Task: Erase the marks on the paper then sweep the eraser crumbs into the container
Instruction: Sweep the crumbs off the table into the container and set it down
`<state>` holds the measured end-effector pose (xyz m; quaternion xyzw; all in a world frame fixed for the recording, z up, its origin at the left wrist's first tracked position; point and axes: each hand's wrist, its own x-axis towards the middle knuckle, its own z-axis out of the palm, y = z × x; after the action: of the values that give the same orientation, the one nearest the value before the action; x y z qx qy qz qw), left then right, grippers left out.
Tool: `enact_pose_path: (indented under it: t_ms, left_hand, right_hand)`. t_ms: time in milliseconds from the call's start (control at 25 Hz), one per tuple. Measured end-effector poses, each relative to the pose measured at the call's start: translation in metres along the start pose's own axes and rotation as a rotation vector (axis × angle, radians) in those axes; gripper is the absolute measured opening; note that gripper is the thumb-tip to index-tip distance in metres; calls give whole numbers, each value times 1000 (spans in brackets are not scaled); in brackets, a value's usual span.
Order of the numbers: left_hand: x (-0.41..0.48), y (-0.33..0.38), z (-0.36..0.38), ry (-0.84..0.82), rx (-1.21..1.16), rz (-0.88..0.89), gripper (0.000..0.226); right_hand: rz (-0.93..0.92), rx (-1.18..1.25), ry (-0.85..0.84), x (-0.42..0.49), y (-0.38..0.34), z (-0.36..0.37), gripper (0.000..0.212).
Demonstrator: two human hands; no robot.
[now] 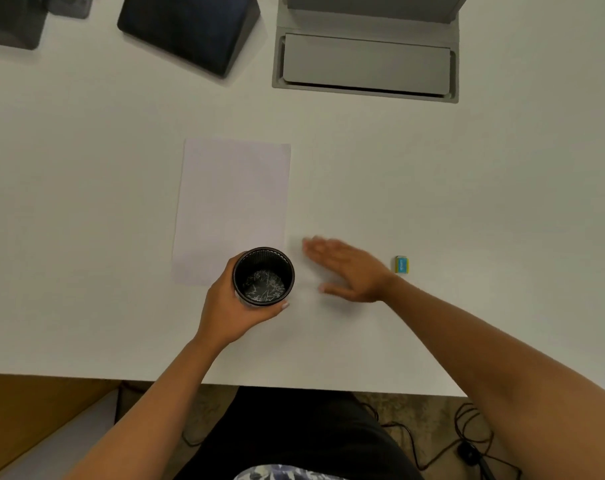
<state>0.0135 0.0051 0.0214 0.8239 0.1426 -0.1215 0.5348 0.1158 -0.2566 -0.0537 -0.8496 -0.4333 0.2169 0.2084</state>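
Note:
A white sheet of paper (232,202) lies flat on the white table (86,202); I see no marks on it. A black mesh container (263,277) stands over the paper's near right corner, with pale crumbs and scraps at its bottom. My left hand (228,310) is wrapped around the container's left and near side. My right hand (346,270) hovers flat and blurred just right of the container, fingers spread and pointing left, holding nothing. A small eraser in a blue and yellow sleeve (402,265) rests on the table to the right of that hand.
A grey flap box set into the table (365,64) is at the back right. A dark blue pad or case (190,29) and black devices (14,19) sit at the back left. The table's near edge (294,386) runs above my lap; cables lie on the floor.

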Motion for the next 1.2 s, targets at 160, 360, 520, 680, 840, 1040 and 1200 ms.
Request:
enact_pose_path:
  t_ms: [160, 360, 520, 680, 840, 1040, 1200]
  left_hand:
    - [-10, -6, 8, 19, -3, -29, 93]
    - [-21, -8, 18, 22, 21, -26, 94]
    - [-35, -11, 19, 3, 43, -20, 95]
    - [-52, -16, 14, -57, 101, 3, 92]
    - [-88, -27, 7, -127, 138, 41, 91]
    - [-156, -56, 2, -213, 132, 127, 89]
    - [-198, -86, 4, -246, 132, 138, 89]
  right_hand:
    - [409, 39, 194, 5, 38, -22, 71]
    - [201, -163, 18, 25, 11, 12, 85]
    - [26, -172, -90, -1, -30, 44, 89]
    - [-32, -62, -14, -29, -40, 44, 74]
    - [490, 89, 312, -25, -19, 34, 72]
    - [400, -121, 72, -10, -58, 63, 87]
    - [279, -168, 6, -28, -100, 88, 90]
